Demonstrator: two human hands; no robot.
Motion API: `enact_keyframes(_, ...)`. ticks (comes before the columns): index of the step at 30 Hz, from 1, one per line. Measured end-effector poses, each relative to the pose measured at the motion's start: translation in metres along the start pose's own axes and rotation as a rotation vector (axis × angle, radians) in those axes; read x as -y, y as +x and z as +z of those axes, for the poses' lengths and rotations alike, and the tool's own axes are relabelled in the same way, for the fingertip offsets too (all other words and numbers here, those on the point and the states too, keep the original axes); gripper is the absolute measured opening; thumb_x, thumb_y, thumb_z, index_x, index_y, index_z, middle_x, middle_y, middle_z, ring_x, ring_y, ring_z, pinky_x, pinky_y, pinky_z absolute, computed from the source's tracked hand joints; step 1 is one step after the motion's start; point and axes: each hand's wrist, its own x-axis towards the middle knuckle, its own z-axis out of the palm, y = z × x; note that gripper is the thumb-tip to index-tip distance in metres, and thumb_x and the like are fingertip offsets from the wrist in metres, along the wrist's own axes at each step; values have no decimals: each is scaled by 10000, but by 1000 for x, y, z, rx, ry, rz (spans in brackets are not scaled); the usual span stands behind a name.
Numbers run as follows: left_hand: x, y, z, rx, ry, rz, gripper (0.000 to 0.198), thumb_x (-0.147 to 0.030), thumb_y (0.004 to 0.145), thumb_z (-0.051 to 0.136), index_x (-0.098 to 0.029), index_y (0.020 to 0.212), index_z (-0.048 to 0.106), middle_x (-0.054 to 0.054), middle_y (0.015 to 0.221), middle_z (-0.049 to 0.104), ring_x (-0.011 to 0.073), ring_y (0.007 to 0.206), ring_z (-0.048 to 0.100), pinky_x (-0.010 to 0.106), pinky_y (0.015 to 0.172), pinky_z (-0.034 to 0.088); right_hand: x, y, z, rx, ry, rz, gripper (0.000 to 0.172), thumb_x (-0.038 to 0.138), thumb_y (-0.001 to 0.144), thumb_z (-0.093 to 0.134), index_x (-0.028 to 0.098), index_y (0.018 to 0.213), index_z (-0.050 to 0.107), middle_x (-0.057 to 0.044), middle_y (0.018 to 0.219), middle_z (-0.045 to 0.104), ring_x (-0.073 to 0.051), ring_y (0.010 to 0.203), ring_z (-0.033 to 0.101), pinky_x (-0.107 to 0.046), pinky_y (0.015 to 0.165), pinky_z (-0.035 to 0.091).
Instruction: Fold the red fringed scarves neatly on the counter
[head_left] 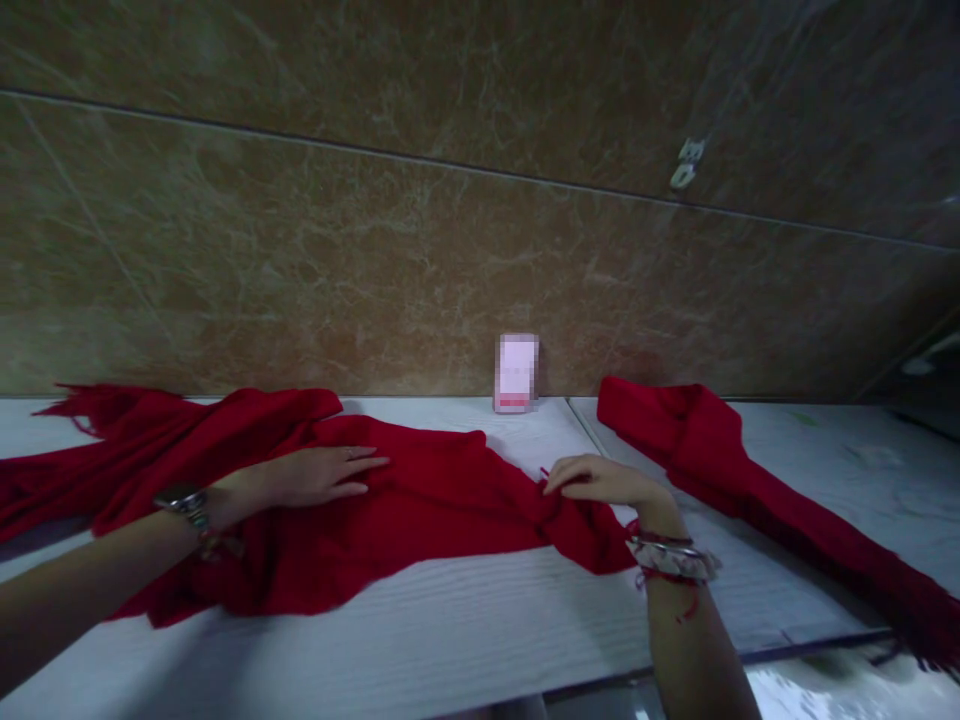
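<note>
A red scarf (pixel 442 500) lies spread and wrinkled across the left and middle of the white tabletop, its fringe at the far left. My left hand (pixel 319 475) rests flat on the cloth with the fingers stretched out. Toward the scarf's right end, where the fabric is bunched, my right hand (pixel 592 480) has its fingers closed in a pinch on the cloth. A second red scarf (pixel 720 455), folded into a long strip, lies to the right of that hand and apart from it, its fringed end hanging over the front edge.
Behind the white table (pixel 465 620) rises a brown marbled wall (pixel 337 260). Leaning against it is a small, blurred pink-and-white upright thing (pixel 516 372), perhaps a phone. A small white fitting (pixel 686 163) sits on the wall, upper right. A seam crosses the tabletop.
</note>
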Motion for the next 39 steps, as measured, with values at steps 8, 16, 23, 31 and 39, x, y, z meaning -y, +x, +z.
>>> enact_keyframes(8,-21,108,-12,-180,-97,-101,452,-255,804,402,-103,1226,458,144,1262,487,219,1137,461,320,939,345,-7,33,34,-259,-186,120,156,174,748,539,180,818,678,-53,872,666,-167,839,595,-317,809,455)
enact_keyframes(16,-34,139,-11,-57,-176,86,246,-115,641,478,-160,817,644,14,772,643,133,699,565,197,652,420,16,17,27,82,-163,2,152,141,709,570,221,719,699,4,761,658,-126,750,595,-226,732,458)
enact_keyframes(23,-40,107,-44,32,-426,262,163,-141,627,530,-161,771,602,9,850,603,121,751,543,184,665,424,10,24,30,-286,-178,317,270,247,776,523,152,1008,621,-41,822,640,-126,611,560,-250,593,458)
enact_keyframes(31,-50,99,-44,446,-487,19,303,-327,723,530,-159,972,571,17,805,624,131,651,552,191,536,418,-1,41,52,-261,-465,255,104,76,685,572,170,670,614,-53,816,585,-161,765,549,-286,737,443)
enact_keyframes(39,-35,98,-51,70,-243,-148,302,-189,603,592,-153,903,611,22,844,629,163,755,556,217,646,412,2,28,21,-996,-384,68,118,152,699,472,189,730,580,-88,892,587,-206,855,547,-358,792,439)
